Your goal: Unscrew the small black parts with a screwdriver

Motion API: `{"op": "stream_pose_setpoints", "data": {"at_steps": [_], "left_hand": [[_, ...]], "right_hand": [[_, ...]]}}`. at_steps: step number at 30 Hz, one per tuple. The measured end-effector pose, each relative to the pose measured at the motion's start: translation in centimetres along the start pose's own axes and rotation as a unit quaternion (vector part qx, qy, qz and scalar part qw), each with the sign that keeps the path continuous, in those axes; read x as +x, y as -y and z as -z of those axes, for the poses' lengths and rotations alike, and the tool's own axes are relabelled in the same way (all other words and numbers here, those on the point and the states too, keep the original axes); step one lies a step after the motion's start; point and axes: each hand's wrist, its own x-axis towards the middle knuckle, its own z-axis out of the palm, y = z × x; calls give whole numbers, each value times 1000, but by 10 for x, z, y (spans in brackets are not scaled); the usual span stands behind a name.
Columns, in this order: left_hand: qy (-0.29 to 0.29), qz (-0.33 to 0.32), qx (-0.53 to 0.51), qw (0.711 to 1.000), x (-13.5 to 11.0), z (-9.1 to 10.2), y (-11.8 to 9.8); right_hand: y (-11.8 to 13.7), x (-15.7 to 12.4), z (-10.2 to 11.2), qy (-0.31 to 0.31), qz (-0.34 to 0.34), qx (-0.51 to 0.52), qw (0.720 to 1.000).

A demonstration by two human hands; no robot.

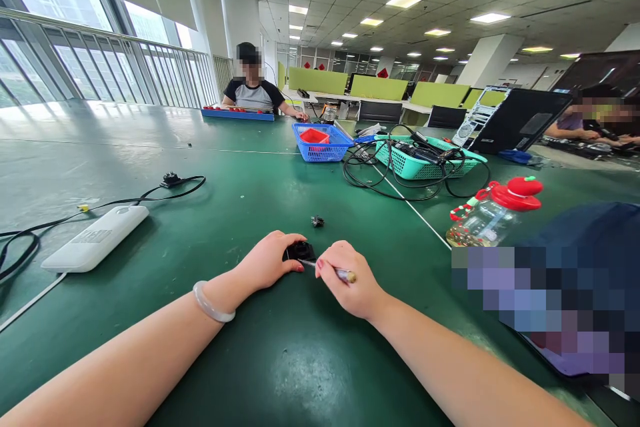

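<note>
Forearms (pixel 135 353): reaching in from the bottom corners over the green table (pixel 240 387), a pale bracelet (pixel 213 303) circling the left wrist.
Left hand (pixel 265 259): pinching the black part (pixel 304 251) in its grip, thumb on the near side, fingers on the far.
Right hand (pixel 350 280): pinching a thin tool (pixel 346 275) in its grip, the shaft pointing at the black part; fingers are hiding some of the handle.
Black part: lying on the table between both hands.
Small piece (pixel 317 221): lying just beyond it.
White box (pixel 97 237): resting well to the left, near a black cord (pixel 175 196).
Bottle (pixel 493 217): standing at right, wearing a red lid.
Blue basket (pixel 323 152): holding a red tray.
Teal basket (pixel 400 163): carrying tangled cables.
Co-worker (pixel 255 93): sitting at the far side.
</note>
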Motion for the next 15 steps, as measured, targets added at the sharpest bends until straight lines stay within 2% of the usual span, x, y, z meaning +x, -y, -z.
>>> {"op": "stream_pose_setpoints", "data": {"at_steps": [2,4,10,12,15], "left_hand": [[3,-6,-2,1000,0,0,0],[0,-9,-2,1000,0,0,0],[-5,-11,-3,1000,0,-1,1],[-6,-15,-3,1000,-1,-1,0],[-7,-21,0,1000,-1,-1,0]], "right_hand": [[1,1,-1,34,0,-11,999],[1,0,-1,36,-5,-9,999],[-4,-3,3,-120,-37,27,992],[-5,-2,3,-120,-55,19,991],[-5,1,2,-87,-69,10,994]]}}
